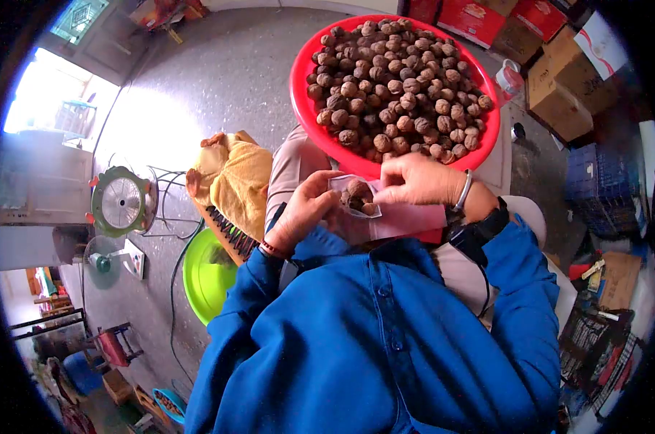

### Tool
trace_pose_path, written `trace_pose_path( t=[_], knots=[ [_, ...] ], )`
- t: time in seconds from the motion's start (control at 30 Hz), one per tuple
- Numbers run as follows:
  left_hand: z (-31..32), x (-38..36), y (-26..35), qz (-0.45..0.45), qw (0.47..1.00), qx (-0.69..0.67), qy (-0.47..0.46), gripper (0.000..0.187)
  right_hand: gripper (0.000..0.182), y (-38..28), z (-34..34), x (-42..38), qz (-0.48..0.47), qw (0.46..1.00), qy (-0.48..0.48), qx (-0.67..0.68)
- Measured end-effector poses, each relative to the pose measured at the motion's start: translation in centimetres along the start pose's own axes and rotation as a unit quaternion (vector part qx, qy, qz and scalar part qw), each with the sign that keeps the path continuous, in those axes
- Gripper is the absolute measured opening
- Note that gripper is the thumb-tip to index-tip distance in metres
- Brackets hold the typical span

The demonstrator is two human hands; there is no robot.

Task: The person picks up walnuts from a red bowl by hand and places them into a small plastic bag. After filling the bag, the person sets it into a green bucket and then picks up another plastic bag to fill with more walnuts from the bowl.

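A small translucent bag with several walnuts in its open mouth is held above my lap. My left hand grips the bag's left edge with bent fingers. On the other side, my right hand pinches the bag's right edge between thumb and fingers. Just beyond both hands stands a wide red basin heaped with brown walnuts. Part of a pink sheet lies below my right hand.
Left of my legs are a yellow cloth on a wooden piece and a green basin. A round fan and cables stand farther left. Cardboard boxes and a blue crate are at the right.
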State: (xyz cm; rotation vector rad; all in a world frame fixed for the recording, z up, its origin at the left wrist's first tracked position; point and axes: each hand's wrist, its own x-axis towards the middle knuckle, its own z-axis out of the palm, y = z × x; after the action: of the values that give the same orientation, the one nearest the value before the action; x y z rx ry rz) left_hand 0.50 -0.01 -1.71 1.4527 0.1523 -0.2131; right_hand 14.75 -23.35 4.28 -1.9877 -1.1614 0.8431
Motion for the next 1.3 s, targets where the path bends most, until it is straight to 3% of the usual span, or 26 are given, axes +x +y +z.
trace_pose_path(
  t=[0.1,0.17,0.23,0.37,0.5,0.6,0.67,0.7,0.8,0.9,1.07,1.13,1.17,1.3],
  knots=[
    [-0.1,0.1,-0.2,0.001,1.0,-0.011,-0.003,0.034,0.043,-1.9,0.3,-0.4,0.062,0.987,-0.088,-0.116],
    [0.0,0.2,-0.3,-0.007,1.0,-0.015,0.012,0.032,0.044,-1.8,1.4,-0.8,0.042,0.989,-0.078,-0.115],
    [0.1,0.2,-0.2,-0.007,1.0,-0.003,0.013,0.033,0.045,-2.2,2.3,-1.0,0.013,0.979,-0.044,-0.2],
    [0.1,0.1,0.5,-0.024,0.999,-0.024,-0.014,0.035,0.031,-0.8,5.0,-0.5,-0.009,0.959,0.008,-0.282],
    [-0.4,0.7,-0.3,-0.01,0.999,-0.028,-0.011,0.038,0.021,0.5,4.9,-0.3,-0.034,0.971,0.051,-0.233],
    [-1.5,1.2,-1.4,0.036,0.998,0.053,0.025,0.045,0.017,1.1,4.6,-0.2,-0.073,0.976,0.065,-0.192],
    [-2.1,0.8,-0.5,0.075,0.967,0.239,0.035,0.054,0.016,0.6,4.3,-0.1,-0.093,0.977,0.072,-0.18],
    [-2.1,0.7,-0.1,0.075,0.967,0.239,0.038,0.054,0.015,0.4,4.2,-0.1,-0.111,0.977,0.079,-0.166],
    [-2.5,1.2,0.4,0.272,0.887,0.373,0.029,0.061,0.021,-0.6,3.7,0.1,-0.112,0.981,0.063,-0.144],
    [-1.4,1.0,1.6,0.269,0.902,0.338,0.004,0.062,0.02,-0.8,3.7,0.3,-0.138,0.984,0.06,-0.1],
    [-0.8,0.7,2.2,0.274,0.867,0.415,-0.034,0.048,0.016,-0.5,3.9,0.8,-0.163,0.983,0.079,-0.041],
    [-0.8,0.4,2.4,0.273,0.879,0.391,-0.015,0.029,0.015,-0.6,3.9,0.8,-0.178,0.979,0.091,-0.027],
    [-0.8,0.3,2.5,0.273,0.884,0.378,-0.006,0.02,0.014,-1.0,3.7,0.8,-0.152,0.984,0.088,-0.004],
    [-0.9,0.3,1.7,0.262,0.883,0.39,0.005,0.015,0.006,-0.9,3.8,0.9,-0.109,0.988,0.075,0.079]
  ],
)
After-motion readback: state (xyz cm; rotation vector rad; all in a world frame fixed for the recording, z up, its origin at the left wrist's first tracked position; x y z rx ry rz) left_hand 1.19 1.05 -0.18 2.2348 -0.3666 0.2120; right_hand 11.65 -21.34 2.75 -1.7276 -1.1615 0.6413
